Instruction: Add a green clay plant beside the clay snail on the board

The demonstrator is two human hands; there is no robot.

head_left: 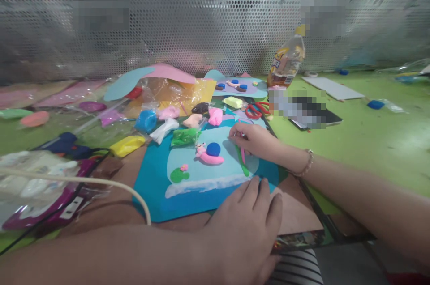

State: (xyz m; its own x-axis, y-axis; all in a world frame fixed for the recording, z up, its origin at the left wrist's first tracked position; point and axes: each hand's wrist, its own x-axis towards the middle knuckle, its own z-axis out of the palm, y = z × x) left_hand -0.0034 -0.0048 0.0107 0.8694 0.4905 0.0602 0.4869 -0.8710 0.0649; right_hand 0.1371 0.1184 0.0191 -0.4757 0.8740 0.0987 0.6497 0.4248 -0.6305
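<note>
A blue paper sheet (151, 195) carries a light-blue panel with a white wavy strip of clay (201, 185). On the panel sits a pink clay snail (211, 158) with a round blue shell (213, 149). To its lower left is a green clay leaf (179, 175) with a small pink flower. My right hand (250, 137) is closed in a pinch on a thin pink stick (242, 155), its tip beside a green clay stem (244, 168). My left hand (247, 209) lies flat with fingers stretched over the sheet's near right edge, holding nothing.
Bagged clay, including a green pack (184, 137) and a yellow pack (127, 145), lies behind and left. Red-handled scissors (257, 109), a bottle (285, 63) and a phone-like black slab (331, 117) stand farther back. A pale cable (101, 180) crosses the left side.
</note>
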